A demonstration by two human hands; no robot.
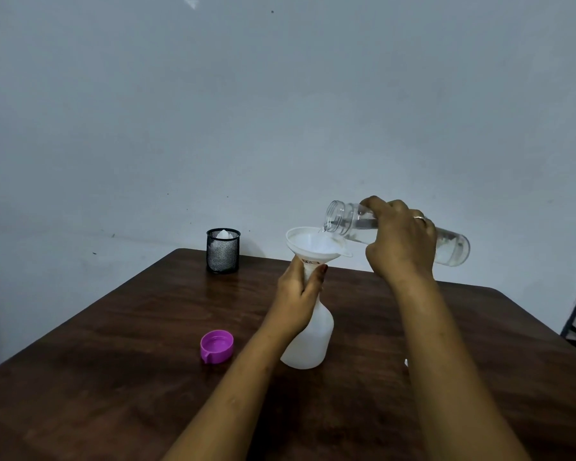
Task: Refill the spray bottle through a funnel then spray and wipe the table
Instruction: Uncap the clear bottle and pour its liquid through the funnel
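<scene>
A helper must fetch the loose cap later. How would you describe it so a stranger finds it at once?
Start at the dark wooden table. Left of the white spray bottle that the left hand grips, the cap lies alone on the wood, open side up. It is the only bright purple thing; the black mesh cup stands behind it.

The spray bottle, translucent white with its head off, stands upright on the dark wooden table in the lower centre of the frame. A white funnel sits in its neck. Right of centre, a clear bottle is tilted almost level, its mouth over the funnel's rim, water trickling in.
</scene>
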